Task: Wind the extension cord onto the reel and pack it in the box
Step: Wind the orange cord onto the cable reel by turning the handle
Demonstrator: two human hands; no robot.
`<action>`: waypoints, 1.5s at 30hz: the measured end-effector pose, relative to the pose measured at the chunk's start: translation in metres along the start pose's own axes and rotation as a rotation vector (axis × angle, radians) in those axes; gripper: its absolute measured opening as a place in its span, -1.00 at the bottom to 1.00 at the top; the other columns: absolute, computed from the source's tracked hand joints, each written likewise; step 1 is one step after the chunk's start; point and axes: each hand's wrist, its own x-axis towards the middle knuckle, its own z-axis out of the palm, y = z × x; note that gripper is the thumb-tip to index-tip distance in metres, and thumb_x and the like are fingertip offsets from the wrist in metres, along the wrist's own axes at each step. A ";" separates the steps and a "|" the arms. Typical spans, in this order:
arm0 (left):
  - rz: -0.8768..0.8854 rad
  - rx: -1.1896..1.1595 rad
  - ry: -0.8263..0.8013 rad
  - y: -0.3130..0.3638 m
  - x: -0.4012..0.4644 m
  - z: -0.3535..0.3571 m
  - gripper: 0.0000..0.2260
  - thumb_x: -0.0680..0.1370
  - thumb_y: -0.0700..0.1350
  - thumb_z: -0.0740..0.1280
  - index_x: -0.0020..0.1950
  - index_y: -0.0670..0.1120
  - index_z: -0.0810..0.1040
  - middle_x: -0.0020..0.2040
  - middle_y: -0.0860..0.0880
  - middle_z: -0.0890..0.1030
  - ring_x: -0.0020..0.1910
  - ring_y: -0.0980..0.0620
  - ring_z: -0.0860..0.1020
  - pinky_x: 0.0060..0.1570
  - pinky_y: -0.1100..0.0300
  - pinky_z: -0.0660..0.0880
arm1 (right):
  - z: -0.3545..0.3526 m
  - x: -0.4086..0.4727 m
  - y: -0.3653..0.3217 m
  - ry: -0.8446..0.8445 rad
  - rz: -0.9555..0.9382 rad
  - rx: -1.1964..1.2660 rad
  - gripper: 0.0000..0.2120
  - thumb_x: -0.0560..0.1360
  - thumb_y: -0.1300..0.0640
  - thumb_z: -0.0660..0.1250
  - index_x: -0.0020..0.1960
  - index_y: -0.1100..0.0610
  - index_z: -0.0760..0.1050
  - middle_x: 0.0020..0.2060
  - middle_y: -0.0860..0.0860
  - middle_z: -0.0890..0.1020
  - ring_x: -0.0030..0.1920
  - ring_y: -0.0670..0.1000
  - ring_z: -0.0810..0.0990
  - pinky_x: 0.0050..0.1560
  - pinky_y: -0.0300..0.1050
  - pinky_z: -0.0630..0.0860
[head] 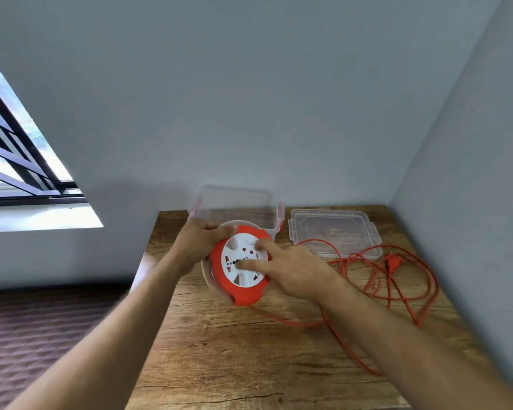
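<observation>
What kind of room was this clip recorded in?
Probably a plain room in a home or flat: a wood-grain table pushed into a corner of bare grey walls, a window with dark metal bars on the left, and dark patterned carpet on the floor.

You hold the reel (240, 265) over the table (219, 350), your left hand (200, 242) at its ten o'clock edge and your right hand (290, 272) at three o'clock, fingers on its face. Behind it, at twelve o'clock, stands the box (234, 204), the lid (333, 232) just to its right. The cord (397, 279) lies loose at three to five o'clock, partly over the lid's near edge, its plug (394, 263) beside the lid.
</observation>
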 end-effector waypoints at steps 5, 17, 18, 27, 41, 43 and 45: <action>-0.066 0.185 -0.335 0.020 0.010 -0.015 -0.76 0.53 0.06 0.51 -0.09 -0.11 0.79 -0.19 -0.13 0.80 -0.23 -0.10 0.79 -0.19 0.09 0.70 | -0.017 0.005 0.003 -0.100 -0.378 -0.164 -0.32 0.57 0.26 0.32 0.51 -0.28 0.21 0.47 0.17 0.33 -0.10 0.21 0.62 -0.37 0.05 0.63; 0.046 0.258 -0.293 0.031 0.007 -0.002 -0.77 0.54 0.08 0.49 -0.15 -0.06 0.78 -0.27 -0.02 0.79 -0.32 0.06 0.76 -0.28 0.25 0.64 | 0.004 0.016 -0.013 0.001 -0.230 -0.253 -0.34 0.48 -0.07 0.44 0.47 -0.19 0.19 0.16 0.25 0.57 -0.20 0.20 0.67 -0.39 0.03 0.61; 0.059 0.229 -0.235 0.029 0.006 -0.001 -0.77 0.54 0.07 0.49 -0.17 -0.07 0.78 -0.27 -0.05 0.79 -0.33 0.06 0.75 -0.26 0.24 0.64 | 0.007 0.018 -0.014 0.005 -0.089 -0.182 -0.37 0.52 -0.13 0.35 0.48 -0.21 0.11 0.17 0.22 0.58 -0.15 0.21 0.67 -0.34 0.04 0.61; 0.374 0.083 0.307 0.013 -0.017 0.054 -0.88 0.47 0.08 0.54 -0.08 0.07 0.76 -0.20 0.08 0.58 -0.22 0.29 0.54 -0.16 0.53 0.41 | 0.011 0.042 -0.041 0.363 1.295 1.595 -0.44 0.49 -0.18 0.38 0.37 -0.04 0.25 -0.37 0.05 0.63 -0.57 0.01 0.49 -0.58 -0.20 0.39; 0.078 0.092 -0.122 0.016 0.011 0.010 -0.71 0.53 0.06 0.51 -0.17 -0.16 0.77 -0.25 -0.20 0.77 -0.34 -0.06 0.69 -0.19 0.04 0.62 | -0.005 -0.008 0.007 -0.015 -0.145 -0.094 -0.45 0.53 0.19 0.34 0.40 -0.24 0.32 0.40 0.12 0.36 -0.16 0.16 0.62 -0.41 0.01 0.57; 0.047 0.194 -0.256 0.022 0.012 0.006 -0.73 0.53 0.08 0.51 -0.15 -0.12 0.78 -0.24 -0.09 0.79 -0.29 -0.03 0.76 -0.17 0.09 0.69 | -0.005 -0.007 0.010 -0.043 -0.247 -0.162 -0.34 0.52 0.23 0.36 0.45 -0.29 0.23 0.45 0.14 0.29 -0.26 0.13 0.57 -0.50 -0.09 0.46; 0.049 0.291 -0.328 0.027 0.013 0.006 -0.70 0.53 0.10 0.50 -0.09 -0.14 0.79 -0.22 -0.06 0.80 -0.24 -0.02 0.78 -0.15 0.13 0.71 | -0.003 -0.005 0.009 0.002 -0.308 -0.220 -0.27 0.48 0.23 0.41 0.46 -0.31 0.22 0.38 0.15 0.37 -0.45 0.07 0.36 -0.55 -0.17 0.21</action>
